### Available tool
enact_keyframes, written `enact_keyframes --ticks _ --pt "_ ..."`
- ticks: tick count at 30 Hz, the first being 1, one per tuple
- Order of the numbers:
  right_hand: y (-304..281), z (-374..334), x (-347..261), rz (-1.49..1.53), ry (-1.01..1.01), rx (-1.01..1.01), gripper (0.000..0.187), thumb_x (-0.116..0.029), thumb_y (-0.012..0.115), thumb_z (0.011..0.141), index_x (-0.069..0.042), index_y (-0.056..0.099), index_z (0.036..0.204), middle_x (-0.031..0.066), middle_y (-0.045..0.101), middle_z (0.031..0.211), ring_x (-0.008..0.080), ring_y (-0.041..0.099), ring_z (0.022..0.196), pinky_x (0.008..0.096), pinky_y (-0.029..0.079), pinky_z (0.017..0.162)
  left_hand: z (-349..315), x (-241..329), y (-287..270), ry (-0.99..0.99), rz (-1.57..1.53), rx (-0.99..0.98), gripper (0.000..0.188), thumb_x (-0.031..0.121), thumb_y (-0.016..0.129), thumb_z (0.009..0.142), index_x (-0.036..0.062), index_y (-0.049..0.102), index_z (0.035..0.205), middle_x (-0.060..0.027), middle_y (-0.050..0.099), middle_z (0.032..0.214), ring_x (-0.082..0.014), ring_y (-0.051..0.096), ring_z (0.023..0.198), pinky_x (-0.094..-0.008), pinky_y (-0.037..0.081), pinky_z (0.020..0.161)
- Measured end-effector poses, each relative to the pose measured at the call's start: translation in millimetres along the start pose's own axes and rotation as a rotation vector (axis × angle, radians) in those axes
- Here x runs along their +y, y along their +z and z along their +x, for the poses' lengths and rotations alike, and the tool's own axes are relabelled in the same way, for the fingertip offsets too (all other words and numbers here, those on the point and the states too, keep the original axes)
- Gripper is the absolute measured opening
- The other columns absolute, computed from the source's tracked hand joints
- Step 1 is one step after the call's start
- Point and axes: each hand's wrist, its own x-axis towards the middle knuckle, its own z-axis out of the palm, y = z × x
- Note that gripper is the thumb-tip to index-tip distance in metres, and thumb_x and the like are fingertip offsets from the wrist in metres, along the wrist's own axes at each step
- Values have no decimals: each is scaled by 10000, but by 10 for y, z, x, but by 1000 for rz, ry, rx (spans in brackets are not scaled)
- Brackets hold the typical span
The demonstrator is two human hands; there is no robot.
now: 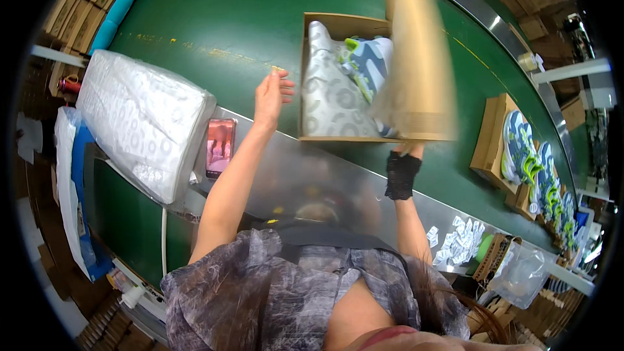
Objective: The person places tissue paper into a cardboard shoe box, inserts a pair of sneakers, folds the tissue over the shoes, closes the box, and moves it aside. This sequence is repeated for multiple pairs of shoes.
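Note:
An open cardboard shoebox (304,78) lies on the green work surface in front of me. Inside it are a blue, white and neon-green sneaker (365,65) and white wrapping paper (331,94) with a grey pattern. The box's lid (426,52), smeared by motion, stands raised over the right side and covers part of the contents. My right hand (409,149), with a black band at the wrist, grips the lid at its near edge; most of its fingers are hidden. Just left of the box, my left hand (272,96) is empty, its fingers stretched out.
A plastic-wrapped stack of patterned paper (146,120) lies at left, beside a phone (221,148) with a lit screen. Several open boxes with sneakers (517,146) line the right side. Small white packets (460,240) are heaped on the metal edge (312,175) near me.

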Motion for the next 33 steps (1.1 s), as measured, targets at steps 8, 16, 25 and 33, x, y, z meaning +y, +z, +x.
enact_keyframes --ticks 8,16,25,33 --pt "291 -35 -30 -833 -502 -189 751 56 489 594 -287 421 1258 112 324 1351 307 317 1215 516 227 894 273 -763 127 149 464 -85 523 431 460 847 -34 519 1079 -203 580 987 -283 539 908 -375 420 781" --pt "7 114 -482 -817 -486 -333 738 34 518 599 -288 430 1257 79 362 1334 269 342 1194 465 269 887 322 -432 134 -325 -460 -436 715 548 559 712 60 436 1220 -119 505 1167 -269 481 1058 -415 376 869" --pt "-885 368 -1357 -280 -634 113 586 -40 621 686 -56 423 1238 133 462 1223 278 423 1143 372 321 954 -612 631 -24 -274 -481 -412 600 481 435 807 31 427 1205 -120 512 1145 -214 524 1012 -346 440 833" --pt "-405 -223 139 -269 -360 -230 428 -213 603 797 -58 456 1168 254 402 1230 393 431 1105 418 383 894 -1225 1315 -1013 -84 -596 -147 526 465 398 838 57 454 1167 -93 546 1052 -199 563 898 -327 490 712"
